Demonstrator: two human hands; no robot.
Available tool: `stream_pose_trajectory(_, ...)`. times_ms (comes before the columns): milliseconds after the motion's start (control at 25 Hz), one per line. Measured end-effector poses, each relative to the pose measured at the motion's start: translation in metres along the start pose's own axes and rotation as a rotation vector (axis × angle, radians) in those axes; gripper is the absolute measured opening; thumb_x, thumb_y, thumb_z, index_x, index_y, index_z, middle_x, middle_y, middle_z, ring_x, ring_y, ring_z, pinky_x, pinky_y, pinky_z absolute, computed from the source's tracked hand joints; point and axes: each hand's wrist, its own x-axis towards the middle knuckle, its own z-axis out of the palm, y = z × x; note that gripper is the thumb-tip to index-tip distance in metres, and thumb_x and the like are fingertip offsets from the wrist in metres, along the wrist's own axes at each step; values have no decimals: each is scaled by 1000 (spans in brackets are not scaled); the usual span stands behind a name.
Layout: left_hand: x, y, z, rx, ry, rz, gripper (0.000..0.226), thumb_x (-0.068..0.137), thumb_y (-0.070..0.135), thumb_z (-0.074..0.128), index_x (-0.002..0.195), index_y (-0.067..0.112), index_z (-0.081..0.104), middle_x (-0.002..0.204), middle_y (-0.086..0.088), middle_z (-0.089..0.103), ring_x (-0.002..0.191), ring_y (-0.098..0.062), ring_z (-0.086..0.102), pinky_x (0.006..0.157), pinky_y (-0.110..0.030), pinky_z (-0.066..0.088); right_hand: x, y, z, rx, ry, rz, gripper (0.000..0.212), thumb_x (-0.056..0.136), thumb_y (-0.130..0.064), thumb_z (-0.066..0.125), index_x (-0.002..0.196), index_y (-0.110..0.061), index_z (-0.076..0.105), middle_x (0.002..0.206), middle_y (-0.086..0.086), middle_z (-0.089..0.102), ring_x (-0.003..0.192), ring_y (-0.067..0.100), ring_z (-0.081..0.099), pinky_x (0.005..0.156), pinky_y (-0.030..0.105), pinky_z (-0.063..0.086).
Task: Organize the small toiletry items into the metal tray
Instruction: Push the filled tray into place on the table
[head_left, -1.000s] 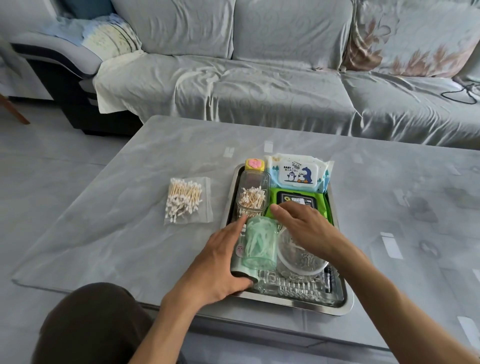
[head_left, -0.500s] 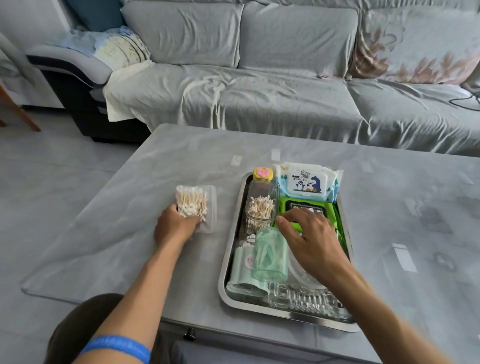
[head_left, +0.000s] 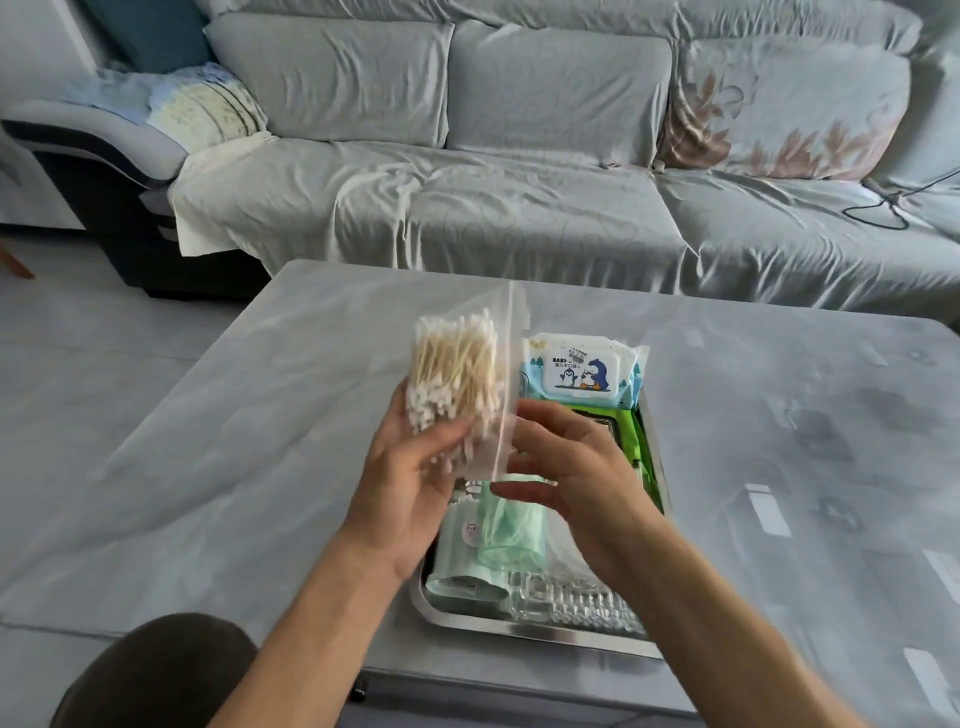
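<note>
The left hand's fingers (head_left: 441, 457) are curled round the bottom of a clear bag of cotton swabs (head_left: 457, 374), which is held upright above the metal tray (head_left: 545, 631). The bag's lower right edge is touched by the right hand (head_left: 566, 467), fingers loosely spread. Below, the tray is already packed: wet wipes (head_left: 582, 371) at the far end, a green tube (head_left: 511, 525) nearer, all set on the grey table (head_left: 234, 441).

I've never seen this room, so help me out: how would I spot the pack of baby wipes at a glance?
Find the grey table in front of the sofa, then the metal tray on it. The baby wipes pack lies at the tray's far end, beyond the green packet. It alone is pale blue with cartoon penguins on its white lid.
</note>
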Motion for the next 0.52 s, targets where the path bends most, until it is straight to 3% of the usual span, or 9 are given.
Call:
stream_pose_trajectory(80, -4, -5, 10, -45, 36, -39, 51, 82, 10, 61, 132, 6, 53, 120, -20, 65, 107, -33, 63, 92, -45, 49, -3, -5, 1, 89, -3, -25, 42, 79, -37, 71, 111, -9, 71, 107, 21, 73, 87, 31, 70, 82, 46, 58)
stream_pose_trajectory(160, -3, -6, 15, -117, 87, -71, 46, 84, 14, 58, 129, 4, 54, 114, -20, 66, 103, -35, 63, 90, -51, 51, -7, -8, -5, 120, -88, -89, 44, 84, -44, 65, 116, -14, 69, 113, 13, 73, 96, 29, 70, 83, 41, 58)
stream_pose_trajectory(280, -5, -9, 15, -139, 158, -83, 54, 81, 7, 62, 132, -3, 49, 110, -24, 64, 96, -36, 66, 85, -53, 55, -14, -2, -7, -60, -271, -133, 38, 84, -24, 72, 121, -25, 62, 113, -5, 73, 105, 15, 69, 86, 25, 56)
stream_pose_trajectory(400, -6, -18, 16, -175, 176, -73, 51, 77, 1, 65, 127, 3, 52, 110, -23, 66, 97, -35, 67, 84, -58, 56, -8, 14, -7, 63, -29, -72, 34, 77, -11, 78, 107, 0, 67, 99, 21, 72, 78, 28, 68, 73, 32, 57)
stream_pose_trajectory(520, -4, -23, 13, -151, 156, -65, 43, 77, 2, 66, 119, 6, 58, 102, -17, 68, 90, -26, 69, 73, -38, 59, 0, 18, -22, 368, 138, 93, 42, 70, -9, 77, 104, 12, 64, 88, 20, 72, 64, 24, 67, 56, 30, 59)
